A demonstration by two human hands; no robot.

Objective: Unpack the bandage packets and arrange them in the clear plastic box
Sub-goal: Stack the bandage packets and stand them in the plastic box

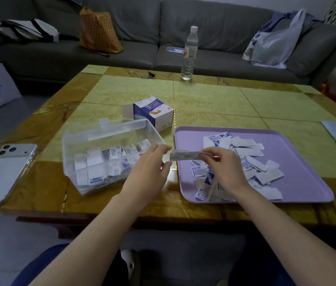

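Item: one bandage [185, 155], pinched in my right hand [223, 162] just right of the box [109, 133], left hand [150, 164] loose-fingered at its free end; box part-filled, packets [245, 153] remained heaped farther right.

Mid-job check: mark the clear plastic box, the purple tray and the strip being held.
clear plastic box [121, 132], head view, on its bare back wall.
purple tray [305, 186], head view, on its bare floor towards the near right corner.
bandage strip [185, 156], head view, on the middle of its length.
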